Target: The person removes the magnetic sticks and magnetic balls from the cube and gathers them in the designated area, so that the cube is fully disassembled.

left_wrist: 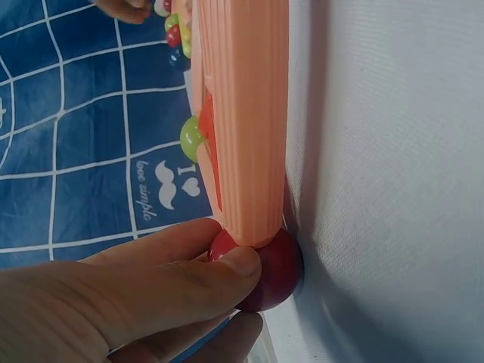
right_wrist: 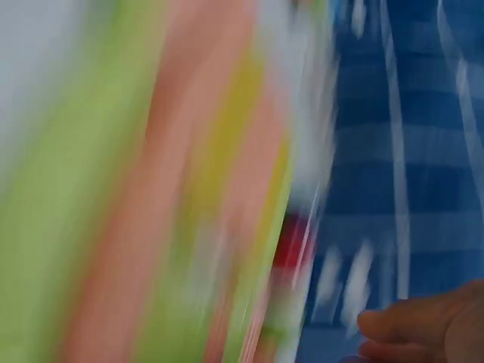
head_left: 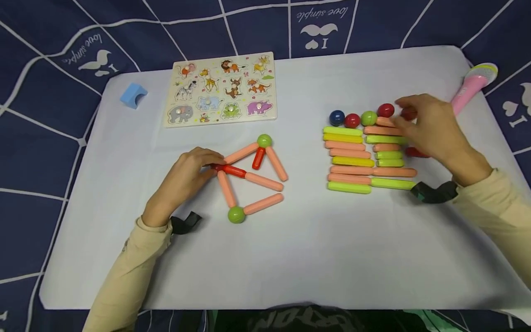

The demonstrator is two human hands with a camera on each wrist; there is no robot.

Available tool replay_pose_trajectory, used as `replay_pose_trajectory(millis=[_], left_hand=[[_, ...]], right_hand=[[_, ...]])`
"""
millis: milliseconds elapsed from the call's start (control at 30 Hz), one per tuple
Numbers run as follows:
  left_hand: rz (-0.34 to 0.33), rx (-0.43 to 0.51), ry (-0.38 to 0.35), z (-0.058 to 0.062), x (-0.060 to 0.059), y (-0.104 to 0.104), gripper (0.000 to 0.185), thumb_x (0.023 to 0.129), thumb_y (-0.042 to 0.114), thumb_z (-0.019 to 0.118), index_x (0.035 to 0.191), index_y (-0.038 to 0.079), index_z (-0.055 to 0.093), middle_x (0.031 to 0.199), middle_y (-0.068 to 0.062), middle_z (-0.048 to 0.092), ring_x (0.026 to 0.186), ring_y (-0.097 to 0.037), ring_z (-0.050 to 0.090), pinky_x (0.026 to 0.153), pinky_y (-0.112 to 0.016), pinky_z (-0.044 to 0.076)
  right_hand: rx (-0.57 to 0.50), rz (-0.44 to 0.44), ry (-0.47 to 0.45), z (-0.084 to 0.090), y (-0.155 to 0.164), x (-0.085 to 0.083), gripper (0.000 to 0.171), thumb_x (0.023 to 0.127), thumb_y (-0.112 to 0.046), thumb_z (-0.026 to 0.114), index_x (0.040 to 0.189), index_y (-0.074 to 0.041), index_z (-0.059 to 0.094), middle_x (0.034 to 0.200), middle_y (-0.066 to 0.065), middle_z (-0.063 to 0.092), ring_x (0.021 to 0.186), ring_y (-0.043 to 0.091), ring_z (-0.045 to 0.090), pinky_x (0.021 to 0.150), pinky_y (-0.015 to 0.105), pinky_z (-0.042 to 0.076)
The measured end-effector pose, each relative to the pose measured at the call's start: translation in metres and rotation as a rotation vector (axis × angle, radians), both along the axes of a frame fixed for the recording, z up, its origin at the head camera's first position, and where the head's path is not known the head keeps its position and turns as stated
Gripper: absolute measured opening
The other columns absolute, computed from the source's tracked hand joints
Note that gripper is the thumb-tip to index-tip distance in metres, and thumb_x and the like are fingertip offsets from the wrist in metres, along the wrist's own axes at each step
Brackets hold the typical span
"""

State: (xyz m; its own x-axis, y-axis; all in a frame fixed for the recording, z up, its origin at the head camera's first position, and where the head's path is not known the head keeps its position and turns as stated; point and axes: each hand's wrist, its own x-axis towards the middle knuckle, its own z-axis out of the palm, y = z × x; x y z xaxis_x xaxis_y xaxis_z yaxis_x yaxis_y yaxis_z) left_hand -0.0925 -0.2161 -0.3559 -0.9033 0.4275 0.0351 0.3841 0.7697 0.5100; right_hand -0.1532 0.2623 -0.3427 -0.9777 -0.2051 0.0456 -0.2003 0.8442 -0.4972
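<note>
A frame of salmon and red sticks joined by balls lies at the left middle of the table. My left hand (head_left: 182,182) pinches the dark red ball (left_wrist: 280,272) at its left corner, where a salmon stick (left_wrist: 253,121) is joined. Green balls (head_left: 236,215) sit at two other corners. My right hand (head_left: 435,133) is over the right end of a row of balls, its thumb and fingers apart around a red ball (head_left: 408,113) that they partly hide. The right wrist view is blurred, and contact with that ball cannot be made out.
Below the ball row lie stacked salmon, green and yellow sticks (head_left: 352,161). A red piece (head_left: 416,152) is partly under my right hand. An animal puzzle board (head_left: 224,90) and a blue block (head_left: 133,95) are at the back; a pink toy microphone (head_left: 470,87) lies at the right edge.
</note>
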Motion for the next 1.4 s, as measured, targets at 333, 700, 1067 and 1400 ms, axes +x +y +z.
replay_pose_trajectory(millis=[333, 700, 1067, 1400], left_hand=[[-0.02, 0.04, -0.022, -0.004, -0.008, 0.014, 0.028, 0.082, -0.01, 0.073, 0.108, 0.0, 0.074, 0.115, -0.014, 0.069, 0.111, -0.03, 0.059, 0.096, -0.046, 0.048], [-0.012, 0.023, -0.032, 0.001, -0.006, 0.019, 0.029, 0.081, -0.01, 0.074, 0.108, 0.001, 0.075, 0.115, -0.013, 0.069, 0.112, -0.029, 0.059, 0.097, -0.046, 0.048], [0.006, -0.002, -0.035, 0.004, -0.003, 0.013, 0.027, 0.082, -0.011, 0.072, 0.107, 0.0, 0.075, 0.116, -0.015, 0.069, 0.113, -0.031, 0.059, 0.098, -0.049, 0.047], [0.024, 0.019, -0.043, 0.004, 0.0, 0.003, 0.026, 0.082, -0.011, 0.072, 0.106, -0.001, 0.075, 0.115, -0.016, 0.069, 0.113, -0.033, 0.059, 0.097, -0.051, 0.046]], right_hand=[[0.001, 0.78, 0.023, -0.013, -0.175, 0.092, 0.036, 0.087, -0.012, 0.076, 0.122, -0.008, 0.068, 0.119, 0.003, 0.067, 0.112, 0.016, 0.061, 0.093, 0.033, 0.053], [0.209, 0.918, 0.265, -0.038, -0.217, 0.102, 0.023, 0.094, -0.007, 0.065, 0.116, -0.007, 0.068, 0.099, 0.001, 0.066, 0.085, 0.014, 0.058, 0.073, 0.023, 0.049], [0.245, 0.79, 0.2, -0.029, -0.16, 0.122, 0.049, 0.087, -0.004, 0.074, 0.134, -0.004, 0.06, 0.116, 0.007, 0.06, 0.098, 0.017, 0.056, 0.083, 0.028, 0.053], [0.196, 0.521, 0.298, -0.043, -0.085, 0.128, 0.045, 0.073, -0.005, 0.087, 0.11, -0.001, 0.061, 0.101, 0.01, 0.064, 0.094, 0.024, 0.059, 0.084, 0.04, 0.056]])
